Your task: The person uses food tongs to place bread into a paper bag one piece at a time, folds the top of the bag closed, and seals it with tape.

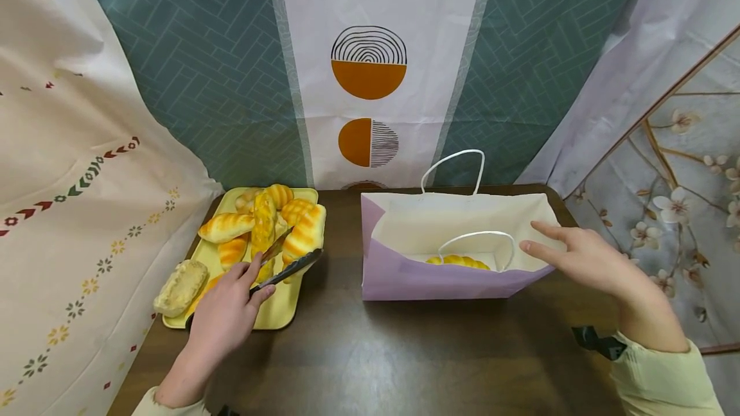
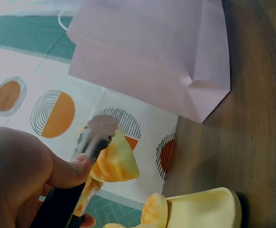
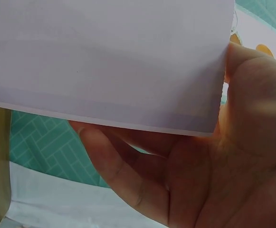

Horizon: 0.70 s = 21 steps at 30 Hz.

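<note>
My left hand (image 1: pixel 227 308) grips black-handled tongs (image 1: pixel 291 269) over the left tray. Between the tongs' tips is a cream-and-orange bread roll (image 1: pixel 306 233), also seen in the left wrist view (image 2: pixel 116 161). A paper bag (image 1: pixel 439 284), lilac outside and white inside, stands on its base with its mouth spread. At its right end my right hand (image 1: pixel 590 259) reaches over the rim, thumb and forefinger extended inside. In the right wrist view, the bag's side panel (image 3: pixel 104 71) hides those fingertips. Another yellow bread (image 1: pixel 459 262) lies in the bag.
The pale yellow tray (image 1: pixel 279 313) holds several breads, with a rough oval loaf (image 1: pixel 182 287) at its left edge. Tray and bag stand apart on the dark wooden table (image 1: pixel 370 358). Two white handles rise from the bag. Patterned cloth (image 1: pixel 370 11) hangs behind and at both sides.
</note>
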Motion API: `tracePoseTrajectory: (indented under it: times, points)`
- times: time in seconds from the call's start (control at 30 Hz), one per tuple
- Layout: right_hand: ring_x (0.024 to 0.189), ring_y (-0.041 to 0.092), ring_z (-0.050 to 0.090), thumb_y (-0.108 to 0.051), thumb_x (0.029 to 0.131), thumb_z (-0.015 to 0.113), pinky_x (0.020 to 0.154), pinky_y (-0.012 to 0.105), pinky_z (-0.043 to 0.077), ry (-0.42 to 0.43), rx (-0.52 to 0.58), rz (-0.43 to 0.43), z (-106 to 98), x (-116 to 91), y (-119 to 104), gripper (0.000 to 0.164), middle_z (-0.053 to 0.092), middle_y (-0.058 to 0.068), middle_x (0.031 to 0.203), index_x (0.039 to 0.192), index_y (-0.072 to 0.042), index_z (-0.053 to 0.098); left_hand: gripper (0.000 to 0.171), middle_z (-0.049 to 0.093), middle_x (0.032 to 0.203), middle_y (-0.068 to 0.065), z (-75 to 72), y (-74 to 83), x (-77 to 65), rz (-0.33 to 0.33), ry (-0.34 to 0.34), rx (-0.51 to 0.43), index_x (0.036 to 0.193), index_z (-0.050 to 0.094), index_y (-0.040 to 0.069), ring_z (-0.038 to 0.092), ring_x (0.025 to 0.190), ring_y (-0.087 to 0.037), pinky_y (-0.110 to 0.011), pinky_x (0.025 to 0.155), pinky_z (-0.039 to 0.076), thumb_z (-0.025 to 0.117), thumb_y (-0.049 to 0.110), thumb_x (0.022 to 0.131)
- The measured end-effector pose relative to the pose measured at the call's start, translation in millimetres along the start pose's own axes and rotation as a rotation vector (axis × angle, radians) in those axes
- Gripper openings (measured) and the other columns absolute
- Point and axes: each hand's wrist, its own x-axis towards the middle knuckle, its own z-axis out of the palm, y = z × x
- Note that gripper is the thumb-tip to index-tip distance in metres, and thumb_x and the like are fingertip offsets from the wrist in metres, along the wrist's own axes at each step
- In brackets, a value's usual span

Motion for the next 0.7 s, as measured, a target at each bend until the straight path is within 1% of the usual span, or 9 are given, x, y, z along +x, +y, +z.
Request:
tracePoseTrajectory:
  times: [0.1, 0.23, 0.33, 0.4, 0.6, 0.7]
  points:
    - [0.135, 0.049, 0.038, -0.057, 0.098, 0.052, 0.099, 0.064, 0.035, -0.004, -0.004, 0.004, 0, 1, 0, 0.077, 0.042, 0.026, 0.149, 0.151, -0.002, 0.041, 0.066, 0.057, 0.127, -0.019, -1.5, 2.3, 1.9, 0.014, 0.047, -0.007, 0.151, 0.042, 0.007, 0.061, 0.094, -0.037, -0.052, 0.072, 0.049, 0.066, 0.035, 0.096]
    - [0.135, 0.049, 0.038, -0.057, 0.098, 0.052, 0.098, 0.065, 0.035, -0.007, -0.007, 0.006, 0, 1, 0, 0.077, 0.042, 0.026, 0.149, 0.151, -0.003, 0.04, 0.066, 0.057, 0.125, -0.018, -2.9, 5.4, 5.8, 0.053, 0.122, -0.018, 0.151, 0.043, 0.007, 0.06, 0.092, -0.037, -0.052, 0.071, 0.048, 0.067, 0.034, 0.096]
    - [0.135, 0.049, 0.038, -0.057, 0.098, 0.052, 0.098, 0.065, 0.036, -0.008, 0.0, 0.008, 0, 1, 0, 0.077, 0.041, 0.026, 0.149, 0.152, -0.002, 0.039, 0.067, 0.057, 0.125, -0.018, -4.1, 7.7, 8.3, 0.081, 0.17, -0.028, 0.151, 0.043, 0.006, 0.06, 0.095, -0.037, -0.053, 0.073, 0.048, 0.068, 0.034, 0.095]
    - [0.135, 0.049, 0.038, -0.056, 0.099, 0.052, 0.098, 0.065, 0.036, -0.009, 0.002, 0.007, 0, 0, 0, 0.077, 0.041, 0.027, 0.149, 0.152, -0.003, 0.039, 0.067, 0.057, 0.125, -0.017, -4.9, 8.8, 9.0, 0.088, 0.188, -0.037, 0.151, 0.043, 0.007, 0.059, 0.095, -0.037, -0.054, 0.073, 0.048, 0.068, 0.033, 0.095]
    - [0.135, 0.049, 0.039, -0.055, 0.099, 0.052, 0.098, 0.065, 0.036, -0.006, 0.004, -0.004, 0, 0, 1, 0.075, 0.042, 0.026, 0.148, 0.151, -0.002, 0.04, 0.07, 0.056, 0.129, -0.015, -6.2, 10.6, 8.2, 0.083, 0.209, -0.061, 0.154, 0.038, 0.011, 0.059, 0.099, -0.036, -0.054, 0.075, 0.047, 0.069, 0.033, 0.095]
    - [0.135, 0.049, 0.039, -0.055, 0.099, 0.053, 0.098, 0.065, 0.036, -0.004, 0.005, -0.008, 1, 0, 1, 0.075, 0.042, 0.026, 0.149, 0.151, -0.002, 0.04, 0.072, 0.056, 0.131, -0.015, -7.5, 11.3, 8.0, 0.095, 0.23, -0.074, 0.155, 0.036, 0.013, 0.058, 0.102, -0.035, -0.054, 0.077, 0.047, 0.069, 0.032, 0.094]
